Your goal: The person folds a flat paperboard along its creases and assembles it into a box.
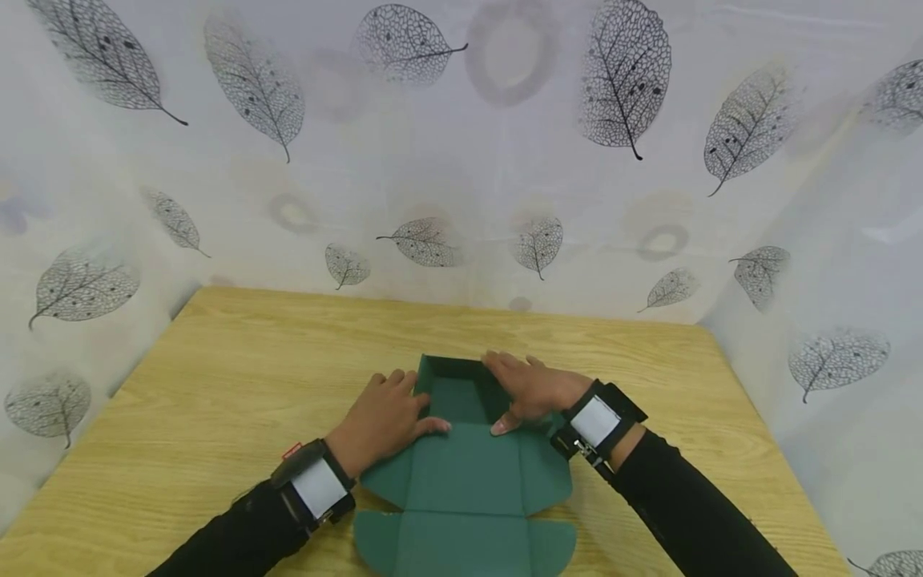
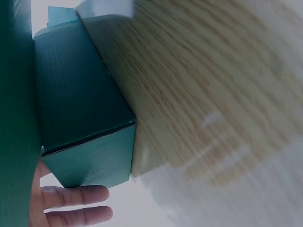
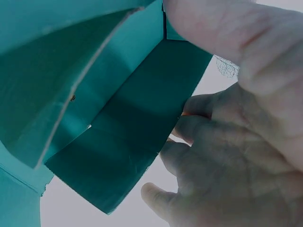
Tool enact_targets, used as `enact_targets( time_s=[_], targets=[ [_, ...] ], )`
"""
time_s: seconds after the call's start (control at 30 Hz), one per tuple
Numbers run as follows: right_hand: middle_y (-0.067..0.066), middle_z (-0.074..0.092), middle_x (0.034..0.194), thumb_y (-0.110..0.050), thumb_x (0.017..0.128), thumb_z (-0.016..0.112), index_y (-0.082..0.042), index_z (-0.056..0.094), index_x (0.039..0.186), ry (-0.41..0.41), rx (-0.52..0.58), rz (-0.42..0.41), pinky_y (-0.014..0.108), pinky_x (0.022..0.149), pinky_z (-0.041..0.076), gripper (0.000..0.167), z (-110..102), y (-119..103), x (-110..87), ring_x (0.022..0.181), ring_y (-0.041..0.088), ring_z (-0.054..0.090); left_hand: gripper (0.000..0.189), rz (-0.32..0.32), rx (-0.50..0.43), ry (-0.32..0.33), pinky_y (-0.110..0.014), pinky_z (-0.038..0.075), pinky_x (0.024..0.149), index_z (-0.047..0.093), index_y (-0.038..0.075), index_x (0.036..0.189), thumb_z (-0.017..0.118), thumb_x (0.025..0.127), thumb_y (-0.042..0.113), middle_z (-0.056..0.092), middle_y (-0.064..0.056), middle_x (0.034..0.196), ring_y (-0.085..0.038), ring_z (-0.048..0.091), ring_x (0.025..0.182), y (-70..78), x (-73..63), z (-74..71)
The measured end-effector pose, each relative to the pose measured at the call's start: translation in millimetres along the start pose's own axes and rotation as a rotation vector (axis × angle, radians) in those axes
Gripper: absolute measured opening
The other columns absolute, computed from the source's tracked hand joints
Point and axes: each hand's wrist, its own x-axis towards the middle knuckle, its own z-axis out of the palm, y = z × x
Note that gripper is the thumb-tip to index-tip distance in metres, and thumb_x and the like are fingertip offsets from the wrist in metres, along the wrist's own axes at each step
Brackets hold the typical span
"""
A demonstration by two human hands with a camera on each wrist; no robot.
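A green cardboard box point(image 1: 465, 469), partly folded, lies on the table, its far end standing up as walls and its near panels spread flat. My left hand point(image 1: 385, 417) grips the left wall, fingers along the outside and thumb over the panel's fold. In the left wrist view, two fingers point(image 2: 78, 195) show past the box's end face point(image 2: 92, 161). Opposite it, my right hand point(image 1: 537, 389) holds the right wall point(image 3: 137, 113), its fingers outside and its thumb on the inner panel near the fold. A slanted side flap point(image 3: 61, 85) rises inside the right wrist view.
Rounded flaps point(image 1: 551, 546) and the near panel point(image 1: 465, 545) extend toward the table's front. The wood-grain table point(image 1: 238, 369) meets a leaf-patterned curtain point(image 1: 461, 160) at the back and sides. Both wrists wear dark straps with white patches point(image 1: 596, 421).
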Motion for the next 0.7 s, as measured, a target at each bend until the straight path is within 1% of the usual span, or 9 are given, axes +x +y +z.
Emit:
enact_targets(
  time_s=[0.1, 0.17, 0.23, 0.37, 0.5, 0.7],
  targets=[
    [0.022, 0.015, 0.166, -0.036, 0.086, 0.080, 0.002, 0.016, 0.160, -0.002, -0.008, 0.004, 0.058, 0.121, 0.009, 0.105, 0.0, -0.9, -0.4, 0.153, 0.037, 0.013, 0.060, 0.028, 0.145, 0.043, -0.043, 0.053, 0.083, 0.077, 0.016, 0.098, 0.046, 0.094, 0.068, 0.064, -0.013, 0.109, -0.028, 0.062, 0.102, 1.5, 0.3, 0.1],
    [0.022, 0.015, 0.166, -0.037, 0.086, 0.080, 0.002, 0.016, 0.160, -0.004, -0.013, 0.008, 0.058, 0.121, 0.010, 0.105, 0.1, -1.3, -0.3, 0.153, 0.037, 0.014, 0.062, 0.040, 0.200, 0.067, -0.041, 0.053, 0.083, 0.077, 0.016, 0.093, 0.045, 0.093, 0.069, 0.063, -0.012, 0.108, -0.026, 0.062, 0.102, 2.5, 0.6, 0.1],
    [0.021, 0.014, 0.166, -0.037, 0.086, 0.080, 0.000, 0.015, 0.160, -0.006, -0.018, 0.014, 0.057, 0.121, 0.010, 0.105, 0.5, -2.0, -0.5, 0.153, 0.037, 0.014, 0.062, 0.046, 0.232, 0.086, -0.039, 0.053, 0.083, 0.076, 0.016, 0.088, 0.046, 0.092, 0.070, 0.063, -0.012, 0.105, -0.025, 0.061, 0.102, 3.9, 0.4, -0.8],
    [0.020, 0.014, 0.166, -0.038, 0.086, 0.080, -0.001, 0.015, 0.161, -0.011, -0.028, 0.017, 0.057, 0.122, 0.010, 0.106, 1.4, -3.2, -0.8, 0.153, 0.036, 0.014, 0.064, 0.058, 0.271, 0.110, -0.036, 0.053, 0.082, 0.075, 0.015, 0.083, 0.046, 0.091, 0.071, 0.063, -0.012, 0.102, -0.024, 0.061, 0.099, 6.3, 0.0, -2.2],
    [0.019, 0.013, 0.167, -0.038, 0.087, 0.080, -0.002, 0.014, 0.161, -0.018, -0.042, 0.015, 0.057, 0.122, 0.010, 0.105, 1.6, -3.8, -0.4, 0.154, 0.035, 0.013, 0.066, 0.065, 0.303, 0.116, -0.034, 0.053, 0.081, 0.074, 0.014, 0.077, 0.045, 0.091, 0.072, 0.063, -0.012, 0.103, -0.024, 0.060, 0.098, 7.6, 0.1, -2.7],
    [0.019, 0.014, 0.167, -0.040, 0.086, 0.079, -0.002, 0.015, 0.161, -0.019, -0.087, 0.020, 0.057, 0.121, 0.012, 0.106, -2.0, -3.9, 0.8, 0.154, 0.036, 0.012, 0.069, 0.069, 0.295, 0.107, -0.034, 0.053, 0.082, 0.071, 0.013, 0.066, 0.046, 0.091, 0.072, 0.065, -0.015, 0.102, -0.026, 0.061, 0.097, 8.3, 5.6, -4.4]
  ],
)
